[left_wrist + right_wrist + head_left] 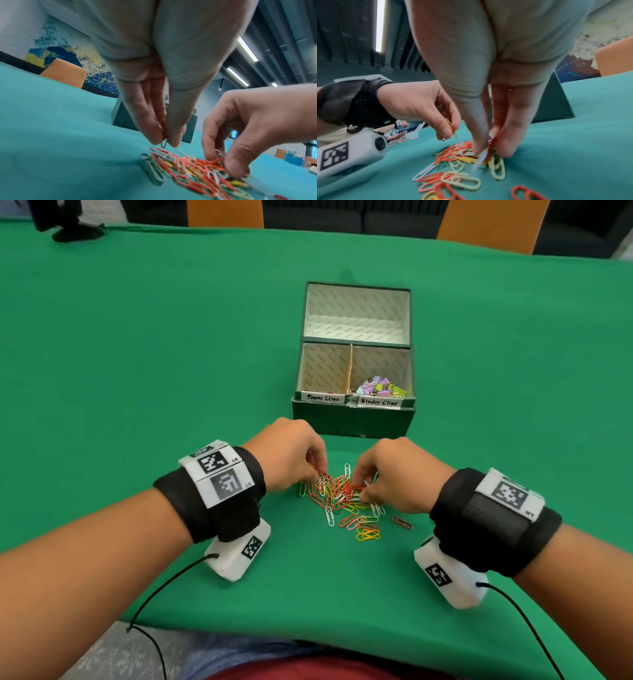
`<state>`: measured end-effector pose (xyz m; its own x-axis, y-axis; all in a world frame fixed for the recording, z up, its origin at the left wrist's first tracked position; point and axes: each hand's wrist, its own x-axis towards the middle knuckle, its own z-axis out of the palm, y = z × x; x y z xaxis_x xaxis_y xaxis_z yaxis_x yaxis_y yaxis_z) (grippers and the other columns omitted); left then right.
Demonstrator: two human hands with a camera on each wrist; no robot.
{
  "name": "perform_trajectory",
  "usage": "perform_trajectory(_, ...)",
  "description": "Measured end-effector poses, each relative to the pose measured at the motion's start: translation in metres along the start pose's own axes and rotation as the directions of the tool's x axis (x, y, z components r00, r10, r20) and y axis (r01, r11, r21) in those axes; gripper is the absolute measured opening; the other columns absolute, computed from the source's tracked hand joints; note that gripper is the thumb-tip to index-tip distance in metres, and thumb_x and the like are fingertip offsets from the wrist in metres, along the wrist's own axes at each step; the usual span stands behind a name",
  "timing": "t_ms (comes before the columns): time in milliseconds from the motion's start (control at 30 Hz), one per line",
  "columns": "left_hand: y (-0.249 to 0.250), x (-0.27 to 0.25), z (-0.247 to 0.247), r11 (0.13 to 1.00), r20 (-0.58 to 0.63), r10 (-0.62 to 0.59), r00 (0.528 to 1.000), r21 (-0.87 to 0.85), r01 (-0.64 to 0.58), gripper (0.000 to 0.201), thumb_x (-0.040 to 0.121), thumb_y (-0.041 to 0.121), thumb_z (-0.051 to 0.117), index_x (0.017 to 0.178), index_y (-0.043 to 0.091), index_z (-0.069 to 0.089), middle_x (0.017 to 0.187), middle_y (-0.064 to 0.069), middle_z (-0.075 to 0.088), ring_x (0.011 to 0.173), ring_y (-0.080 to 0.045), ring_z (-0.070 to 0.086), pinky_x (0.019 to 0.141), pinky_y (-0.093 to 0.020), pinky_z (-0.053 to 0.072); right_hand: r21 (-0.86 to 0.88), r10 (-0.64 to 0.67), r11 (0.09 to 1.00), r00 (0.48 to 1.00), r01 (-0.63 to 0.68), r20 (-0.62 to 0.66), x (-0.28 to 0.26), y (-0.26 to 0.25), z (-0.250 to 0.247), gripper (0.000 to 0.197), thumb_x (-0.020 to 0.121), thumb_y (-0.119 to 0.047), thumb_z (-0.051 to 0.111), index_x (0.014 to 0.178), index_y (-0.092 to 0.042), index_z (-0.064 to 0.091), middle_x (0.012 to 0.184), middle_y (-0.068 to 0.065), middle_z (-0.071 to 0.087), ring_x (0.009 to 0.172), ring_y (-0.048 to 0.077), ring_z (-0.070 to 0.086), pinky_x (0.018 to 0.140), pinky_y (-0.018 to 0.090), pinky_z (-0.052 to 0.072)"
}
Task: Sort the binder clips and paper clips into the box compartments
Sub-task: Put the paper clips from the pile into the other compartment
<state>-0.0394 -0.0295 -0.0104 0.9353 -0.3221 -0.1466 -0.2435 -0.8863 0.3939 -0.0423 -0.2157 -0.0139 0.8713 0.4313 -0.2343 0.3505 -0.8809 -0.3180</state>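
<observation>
Head view: high, looking forward and down across green table (137, 337), far edge and open box (352, 419) ahead. Left wrist view: low, close under left hand (163, 67), facing box (120, 117) and far wall. Right wrist view: same low angle under right hand (488, 67), facing leftward. Shared in all three: paper clip pile (346, 498) (188, 173) (462, 162), both hands, box.

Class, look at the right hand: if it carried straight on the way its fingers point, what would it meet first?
The right hand points down, so it would probably press straight into the paper clip pile its fingers already touch, then the green tablecloth.
</observation>
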Motion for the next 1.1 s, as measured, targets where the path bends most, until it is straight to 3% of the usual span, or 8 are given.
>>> perform_trajectory(100,0.001,-0.003,-0.002,0.999,-0.017,0.004,1.000,-0.046,-0.005,0.011,0.073,0.018,0.079,0.083,0.023,0.077,0.062,0.012,0.064,0.062,-0.004,0.058,0.058,-0.013,0.042,0.079,0.047,0.996,0.998,-0.043,-0.045,-0.001,0.006,-0.006,0.014,0.076,-0.012,0.072,0.082,-0.023,0.077,0.066,-0.011,0.070,0.050,-0.004,0.054,0.046,0.002,0.033)
perform_trajectory(167,0.000,-0.004,-0.004,0.997,-0.015,0.006,1.000,-0.083,-0.007,0.012,0.074,0.017,0.079,0.084,0.023,0.078,0.059,0.014,0.062,0.062,-0.004,0.060,0.056,-0.006,0.040,0.125,0.070,0.990,0.994,-0.059,-0.082,-0.002,0.010,-0.013,0.014,0.076,-0.011,0.071,0.077,-0.024,0.077,0.049,-0.015,0.064,0.047,-0.007,0.055,0.048,0.002,0.038)
perform_trajectory(433,0.001,-0.001,-0.007,0.979,-0.075,0.007,0.997,-0.203,-0.022,0.011,0.073,0.014,0.080,0.079,0.022,0.076,0.061,0.013,0.066,0.059,-0.004,0.061,0.067,-0.017,0.049,0.286,0.102,0.956,0.988,-0.066,-0.112,-0.002,0.018,-0.013,0.009,0.075,-0.012,0.073,0.076,-0.021,0.076,0.059,-0.001,0.072,0.058,0.008,0.069,0.059,0.009,0.048)
perform_trajectory(633,0.009,0.037,-0.061,0.963,-0.356,0.034,0.934,-0.239,-0.126,0.013,0.073,0.010,0.078,0.074,0.022,0.073,0.073,0.005,0.072,0.070,-0.008,0.067,0.069,-0.020,0.051,0.463,0.127,0.887,0.966,-0.009,-0.224,0.012,0.017,-0.038,0.009,0.075,-0.010,0.075,0.074,-0.019,0.075,0.063,0.003,0.073,0.064,0.019,0.073,0.075,0.038,0.060)
perform_trajectory(800,0.012,0.075,-0.075,0.990,-0.379,-0.009,0.925,-0.137,-0.046,0.014,0.075,0.009,0.077,0.080,0.021,0.072,0.077,0.006,0.070,0.072,-0.008,0.063,0.077,-0.025,0.053,0.434,0.129,0.898,0.906,0.066,-0.403,0.038,0.001,-0.079,0.009,0.075,-0.011,0.076,0.074,-0.020,0.077,0.062,-0.002,0.072,0.060,0.010,0.070,0.064,0.022,0.054)
perform_trajectory(900,0.009,0.081,-0.065,0.997,-0.266,-0.053,0.962,-0.073,0.034,0.027,0.073,0.008,0.080,0.098,0.018,0.072,0.086,0.004,0.069,0.083,-0.013,0.065,0.083,-0.029,0.054,0.450,0.135,0.888,0.882,0.094,-0.452,0.056,-0.007,-0.098,0.012,0.077,-0.007,0.074,0.074,-0.019,0.076,0.064,0.001,0.073,0.064,0.017,0.072,0.067,0.030,0.060)
perform_trajectory(1000,0.002,0.074,-0.063,0.996,-0.300,-0.064,0.952,-0.078,0.043,0.030,0.077,0.003,0.071,0.104,0.016,0.071,0.093,0.000,0.071,0.089,-0.018,0.065,0.084,-0.028,0.052,0.458,0.150,0.884,0.868,0.097,-0.474,0.072,-0.017,-0.108,0.012,0.078,-0.005,0.072,0.075,-0.017,0.075,0.070,0.005,0.074,0.071,0.022,0.073,0.075,0.037,0.061)
perform_trajectory(1100,-0.002,0.060,-0.070,0.996,-0.352,-0.076,0.933,-0.072,0.055,0.025,0.081,0.004,0.064,0.099,0.019,0.073,0.095,0.000,0.072,0.090,-0.018,0.065,0.084,-0.028,0.051,0.437,0.142,0.893,0.852,0.110,-0.504,0.087,-0.028,-0.106,0.014,0.079,-0.004,0.070,0.075,-0.017,0.074,0.071,0.003,0.073,0.068,0.019,0.071,0.071,0.030,0.059)
